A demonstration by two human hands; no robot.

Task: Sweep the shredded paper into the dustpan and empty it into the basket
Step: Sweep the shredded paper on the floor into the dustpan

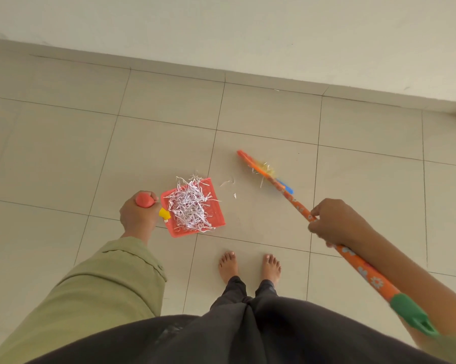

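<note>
Left hand [139,214] grips the red handle of one red plastic dustpan [216,206] on the tiled floor [64,153]. One heap of white shredded paper [190,206] lies in the pan, just right of that grip. Right hand [337,224] grips one orange flower-print broom [295,203]. About three loose paper strips [228,183] between grips. Two bare feet [228,265].

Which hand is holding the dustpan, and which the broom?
The left hand grips the dustpan by its red handle; the right hand holds the orange broom.
</note>
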